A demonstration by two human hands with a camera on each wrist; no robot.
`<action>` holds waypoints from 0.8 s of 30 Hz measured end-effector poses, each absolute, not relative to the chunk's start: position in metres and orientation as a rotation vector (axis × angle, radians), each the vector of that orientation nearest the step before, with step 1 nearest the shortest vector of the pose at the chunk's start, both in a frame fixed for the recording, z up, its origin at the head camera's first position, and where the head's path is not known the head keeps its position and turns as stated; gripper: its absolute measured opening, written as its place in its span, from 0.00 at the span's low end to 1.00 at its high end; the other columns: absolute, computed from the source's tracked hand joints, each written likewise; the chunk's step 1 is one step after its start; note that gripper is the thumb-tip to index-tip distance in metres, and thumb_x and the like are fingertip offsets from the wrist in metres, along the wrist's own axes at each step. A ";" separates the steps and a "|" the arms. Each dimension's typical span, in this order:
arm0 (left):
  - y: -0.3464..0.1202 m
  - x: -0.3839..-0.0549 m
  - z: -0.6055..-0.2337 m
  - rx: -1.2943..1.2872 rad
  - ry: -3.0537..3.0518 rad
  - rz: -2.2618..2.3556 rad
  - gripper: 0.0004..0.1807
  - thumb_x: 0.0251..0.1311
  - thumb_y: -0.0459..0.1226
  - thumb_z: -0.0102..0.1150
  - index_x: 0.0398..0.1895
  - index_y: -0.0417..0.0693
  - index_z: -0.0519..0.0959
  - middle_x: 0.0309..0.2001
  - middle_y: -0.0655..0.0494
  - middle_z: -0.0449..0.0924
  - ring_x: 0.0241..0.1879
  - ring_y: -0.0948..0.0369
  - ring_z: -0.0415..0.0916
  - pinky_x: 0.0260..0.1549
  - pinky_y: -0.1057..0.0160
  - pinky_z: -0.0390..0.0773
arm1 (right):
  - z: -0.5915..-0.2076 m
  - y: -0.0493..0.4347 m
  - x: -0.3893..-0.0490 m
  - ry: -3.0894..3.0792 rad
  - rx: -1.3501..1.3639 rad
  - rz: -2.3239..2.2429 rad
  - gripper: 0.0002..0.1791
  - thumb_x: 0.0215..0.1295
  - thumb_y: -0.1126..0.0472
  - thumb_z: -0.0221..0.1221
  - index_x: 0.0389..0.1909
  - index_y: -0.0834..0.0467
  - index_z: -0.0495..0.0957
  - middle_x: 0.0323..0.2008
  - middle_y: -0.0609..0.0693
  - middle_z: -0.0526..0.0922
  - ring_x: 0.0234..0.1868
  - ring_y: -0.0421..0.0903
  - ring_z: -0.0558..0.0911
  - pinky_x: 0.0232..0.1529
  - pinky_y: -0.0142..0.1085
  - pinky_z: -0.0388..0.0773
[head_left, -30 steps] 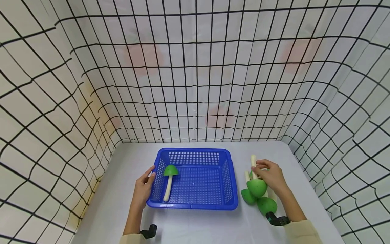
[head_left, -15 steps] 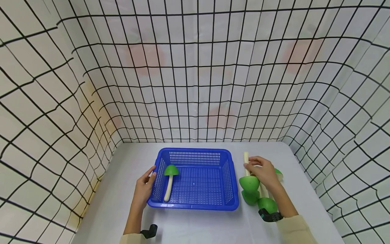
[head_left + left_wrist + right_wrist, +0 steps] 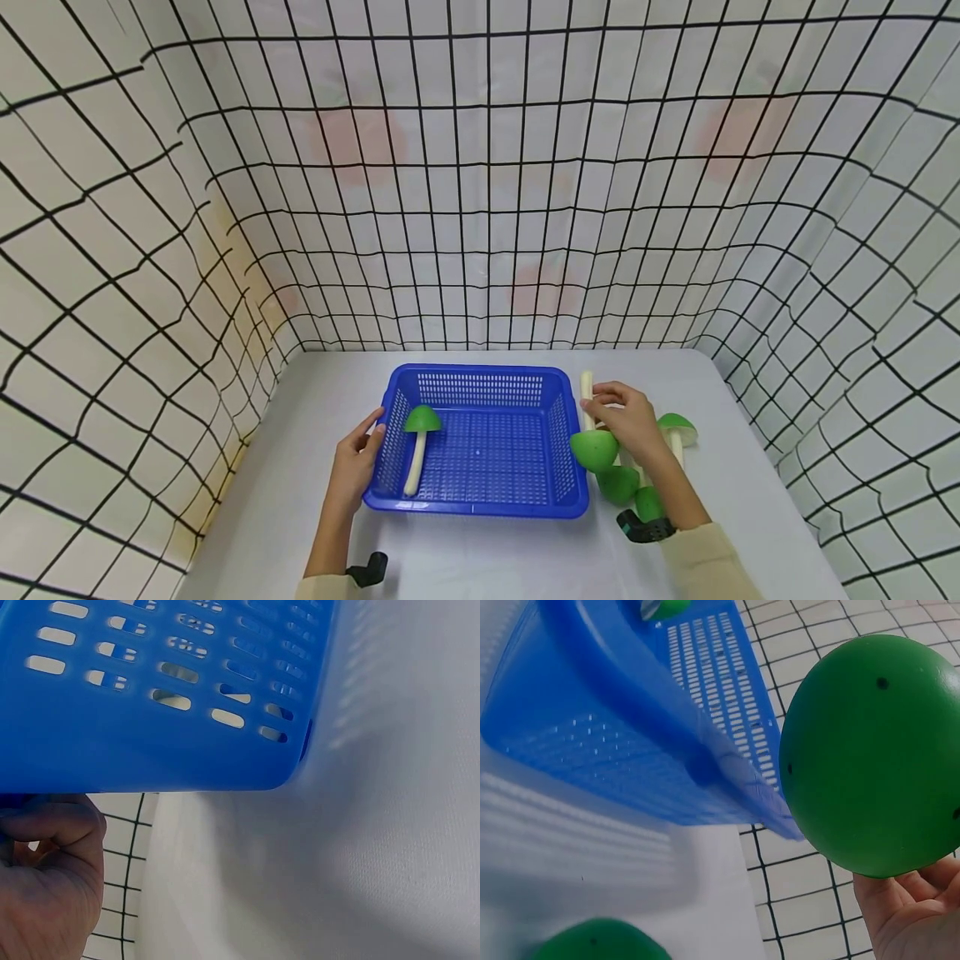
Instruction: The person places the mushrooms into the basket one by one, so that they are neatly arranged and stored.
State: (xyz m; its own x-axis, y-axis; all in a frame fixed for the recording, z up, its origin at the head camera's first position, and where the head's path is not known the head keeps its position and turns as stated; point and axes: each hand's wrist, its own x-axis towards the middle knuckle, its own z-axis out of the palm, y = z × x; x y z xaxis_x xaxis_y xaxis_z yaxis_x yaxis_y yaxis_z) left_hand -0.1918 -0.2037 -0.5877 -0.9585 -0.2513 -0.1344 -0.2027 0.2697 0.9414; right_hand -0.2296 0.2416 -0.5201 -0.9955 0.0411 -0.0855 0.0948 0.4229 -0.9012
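My left hand [image 3: 351,471] grips the left rim of a blue plastic basket [image 3: 480,509]; in the left wrist view the hand [image 3: 52,877] shows curled fingers at the rim, beside the slotted wall. Between the thumb and fingers of my right hand [image 3: 626,419] is the pale stem of a toy mushroom [image 3: 595,451], its green cap hanging down over the basket's right rim. Seen from the right wrist, the dark-spotted cap [image 3: 874,757] covers part of the right hand [image 3: 919,922]. Another green toy mushroom [image 3: 423,419] lies inside the basket at the left, stem toward the front.
Several more green mushrooms lie right of the basket, one cap [image 3: 618,485] near its right wall and another mushroom [image 3: 677,429] behind the right forearm. A white sheet [image 3: 480,558] covers the table. White walls with black netting [image 3: 483,208] enclose the back and sides.
My right hand has carried the mushroom leftward from the pile to the basket's right rim, uncovering another mushroom at the right. The left hand and basket stay in place.
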 end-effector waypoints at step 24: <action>-0.202 -0.191 -0.587 0.454 -2.465 -1.807 0.24 0.67 0.56 0.50 0.66 0.72 0.70 0.45 0.43 0.75 0.37 0.52 0.75 0.33 0.64 0.81 | -0.526 0.200 -0.238 2.503 0.067 -1.806 0.26 0.56 0.48 0.69 0.52 0.56 0.77 0.42 0.57 0.81 0.33 0.45 0.85 0.34 0.38 0.83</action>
